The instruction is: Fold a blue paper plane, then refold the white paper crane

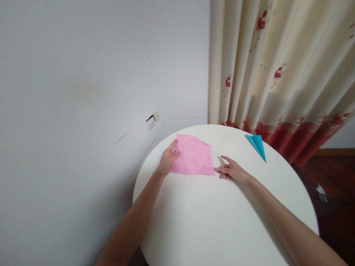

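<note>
Near the far edge of the worktop [222,214], the left hand [167,159] touches creased pink paper [194,155], its grip unclear; the right hand [231,170], fingers parted, is empty just beside it. Likely light, soft and easily torn, the paper seems best held by its corners.

Wide lane here, near worktop [205,218] open between left forearm and right forearm! Pink sheet [194,157] spreads low across far middle, left hand [166,161] blocking its left edge. Tight squeeze at near right corner: right hand [233,171] just beside. Farther right, open strip between sheet and blue folded paper [257,146]! Wall [105,81] bars left, curtain [249,81] hangs beyond far right rim.
</note>
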The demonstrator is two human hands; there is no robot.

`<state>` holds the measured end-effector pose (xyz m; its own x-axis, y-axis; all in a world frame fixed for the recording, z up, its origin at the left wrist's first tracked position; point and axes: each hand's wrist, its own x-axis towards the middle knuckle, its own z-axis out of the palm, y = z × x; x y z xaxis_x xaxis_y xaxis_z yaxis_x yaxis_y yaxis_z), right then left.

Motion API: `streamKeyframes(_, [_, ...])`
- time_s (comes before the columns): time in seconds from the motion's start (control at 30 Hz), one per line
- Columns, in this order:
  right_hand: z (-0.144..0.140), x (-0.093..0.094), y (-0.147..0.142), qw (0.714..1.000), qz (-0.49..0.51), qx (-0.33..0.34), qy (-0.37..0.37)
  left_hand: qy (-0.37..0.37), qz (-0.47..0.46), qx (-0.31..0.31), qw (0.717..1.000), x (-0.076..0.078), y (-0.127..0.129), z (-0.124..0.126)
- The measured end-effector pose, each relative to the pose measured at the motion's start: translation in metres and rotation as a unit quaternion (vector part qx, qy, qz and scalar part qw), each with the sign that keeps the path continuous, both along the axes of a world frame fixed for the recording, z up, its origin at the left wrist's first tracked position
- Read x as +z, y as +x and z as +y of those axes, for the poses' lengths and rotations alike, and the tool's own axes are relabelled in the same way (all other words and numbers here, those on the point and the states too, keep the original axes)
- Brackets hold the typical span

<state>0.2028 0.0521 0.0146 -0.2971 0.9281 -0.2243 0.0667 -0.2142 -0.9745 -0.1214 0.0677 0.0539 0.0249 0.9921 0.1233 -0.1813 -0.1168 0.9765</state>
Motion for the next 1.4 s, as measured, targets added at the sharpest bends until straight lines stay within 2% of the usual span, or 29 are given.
streamKeyframes(0.07, [0.001,-0.002,-0.002,1.0,0.001,-0.013,-0.009,-0.021,0.043,-0.004,0.999,0.012,-0.036,0.003])
streamKeyframes(0.13, [0.003,-0.005,-0.003,1.0,0.008,-0.011,-0.008,-0.039,0.154,0.025,0.987,0.019,-0.075,0.007])
streamKeyframes(0.17, [0.005,-0.007,-0.004,1.0,0.011,-0.009,-0.006,-0.035,0.25,0.046,0.967,0.021,-0.092,0.009])
streamKeyframes(0.2, [0.006,-0.009,-0.004,1.0,0.013,-0.008,-0.006,-0.029,0.35,0.063,0.934,0.021,-0.106,0.011])
streamKeyframes(0.27, [0.008,-0.012,-0.005,1.0,0.014,-0.007,-0.01,-0.017,0.417,0.091,0.904,0.018,-0.12,0.014])
streamKeyframes(0.37, [0.009,-0.013,-0.006,1.0,0.012,-0.01,-0.017,0.023,0.446,0.108,0.888,0.001,-0.104,0.018])
streamKeyframes(0.47, [0.009,-0.011,-0.008,1.0,0.008,-0.014,-0.017,0.071,0.458,0.049,0.885,-0.025,-0.062,0.019])
streamKeyframes(0.57, [0.008,-0.009,-0.008,1.0,0.003,-0.02,-0.017,0.089,0.463,0.025,0.882,-0.049,-0.028,0.016])
streamKeyframes(0.67, [0.007,-0.01,-0.01,1.0,-0.002,-0.023,-0.016,0.083,0.495,0.031,0.864,-0.061,-0.018,0.014])
streamKeyframes(0.77, [0.007,-0.012,-0.012,0.999,-0.028,-0.021,0.019,0.094,0.556,0.031,0.825,-0.059,-0.022,0.015])
streamKeyframes(0.83, [0.012,-0.013,-0.011,0.994,-0.068,-0.047,0.065,0.101,0.589,0.037,0.801,-0.054,-0.027,0.018])
streamKeyframes(0.87, [0.016,-0.012,-0.007,0.989,-0.092,-0.073,0.088,0.101,0.6,0.044,0.792,-0.051,-0.03,0.02])
streamKeyframes(0.93, [0.027,-0.01,0.008,0.975,-0.129,-0.14,0.118,0.089,0.653,0.061,0.75,-0.049,-0.035,0.025])
streamKeyframes(1.0, [0.038,-0.008,0.033,0.948,-0.168,-0.225,0.15,0.056,0.696,0.057,0.713,-0.05,-0.039,0.03])
streamKeyframes(1.1, [0.049,-0.006,0.076,0.893,-0.236,-0.334,0.189,0.043,0.71,0.051,0.701,-0.056,-0.041,0.034])
streamKeyframes(1.13, [0.05,-0.008,0.087,0.859,-0.298,-0.366,0.201,0.041,0.712,0.056,0.699,-0.058,-0.042,0.034])
streamKeyframes(1.2, [0.052,-0.013,0.103,0.806,-0.4,-0.396,0.181,0.034,0.714,0.073,0.695,-0.058,-0.041,0.034])
streamKeyframes(1.23, [0.052,-0.016,0.106,0.79,-0.438,-0.395,0.165,0.028,0.714,0.082,0.695,-0.056,-0.04,0.034])
streamKeyframes(1.3, [0.052,-0.023,0.107,0.784,-0.473,-0.375,0.142,0.013,0.71,0.099,0.698,-0.05,-0.037,0.034])
streamKeyframes(1.4, [0.051,-0.027,0.1,0.794,-0.48,-0.343,0.147,0.011,0.683,0.15,0.714,-0.036,-0.026,0.031])
